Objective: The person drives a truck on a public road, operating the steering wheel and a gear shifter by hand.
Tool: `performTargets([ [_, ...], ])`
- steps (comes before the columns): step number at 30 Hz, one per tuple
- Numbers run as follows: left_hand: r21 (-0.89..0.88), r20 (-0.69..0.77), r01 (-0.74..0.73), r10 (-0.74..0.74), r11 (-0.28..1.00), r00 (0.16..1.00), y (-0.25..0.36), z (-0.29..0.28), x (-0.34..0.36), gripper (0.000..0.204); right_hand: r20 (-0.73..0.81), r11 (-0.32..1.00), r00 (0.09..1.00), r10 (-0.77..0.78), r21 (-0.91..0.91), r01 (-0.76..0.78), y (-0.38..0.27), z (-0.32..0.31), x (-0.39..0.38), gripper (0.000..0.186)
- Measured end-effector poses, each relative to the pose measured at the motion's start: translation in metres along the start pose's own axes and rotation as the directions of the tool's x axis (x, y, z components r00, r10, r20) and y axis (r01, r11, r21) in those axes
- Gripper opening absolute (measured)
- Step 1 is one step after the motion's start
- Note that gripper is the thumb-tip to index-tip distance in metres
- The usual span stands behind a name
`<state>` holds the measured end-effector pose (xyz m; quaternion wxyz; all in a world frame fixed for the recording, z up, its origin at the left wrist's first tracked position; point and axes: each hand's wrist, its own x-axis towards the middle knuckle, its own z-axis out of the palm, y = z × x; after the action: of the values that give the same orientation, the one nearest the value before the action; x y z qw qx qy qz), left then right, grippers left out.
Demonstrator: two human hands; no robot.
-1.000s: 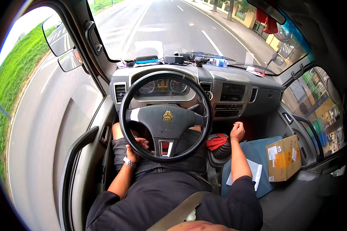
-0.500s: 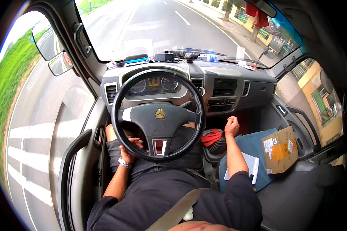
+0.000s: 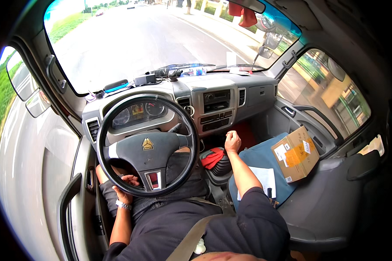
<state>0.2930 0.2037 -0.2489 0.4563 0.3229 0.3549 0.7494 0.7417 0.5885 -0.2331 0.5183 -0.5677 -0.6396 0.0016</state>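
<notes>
A black steering wheel point(image 3: 147, 145) fills the space in front of my lap. At its lower left, my left hand point(image 3: 125, 191) is closed loosely round the rim, its fingers showing inside the ring and the thumb side below. A metal-band watch point(image 3: 123, 205) circles that wrist. Beyond the gear lever's boot point(image 3: 222, 167), with a red cloth point(image 3: 212, 158) draped over it, my right hand point(image 3: 233, 142) is closed in a fist. Whatever lies inside its curled fingers is hidden.
On the passenger seat point(image 3: 318, 213), a taped cardboard box point(image 3: 295, 153) and white papers point(image 3: 262, 178) lie on a blue-grey cloth point(image 3: 248, 157). Small items, including a black box point(image 3: 144, 79), line the dashboard. A seat belt point(image 3: 190, 238) crosses my body. Road point(image 3: 161, 39) shows through the windshield.
The view has swung right, so the cab sits farther left in the picture. Outside, the road scene has shifted. Both hands keep their places by the wheel and the gear lever's boot.
</notes>
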Motion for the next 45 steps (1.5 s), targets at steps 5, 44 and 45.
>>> performTargets([
  [5,0.031,0.029,0.025,-0.026,0.999,0.999,0.009,0.004,-0.006,0.127,0.002,0.999,1.000,0.026,0.018,-0.026,-0.005,-0.002,0.001,0.024],
  [44,0.071,0.010,-0.008,0.007,0.997,1.000,0.042,-0.018,-0.054,0.130,0.082,0.996,0.995,0.057,0.066,-0.063,-0.045,-0.025,-0.026,0.022],
  [45,0.039,0.020,-0.004,0.004,0.999,1.000,0.044,-0.018,-0.052,0.130,0.081,0.996,0.995,0.063,0.051,-0.067,-0.047,-0.026,-0.026,0.022],
])
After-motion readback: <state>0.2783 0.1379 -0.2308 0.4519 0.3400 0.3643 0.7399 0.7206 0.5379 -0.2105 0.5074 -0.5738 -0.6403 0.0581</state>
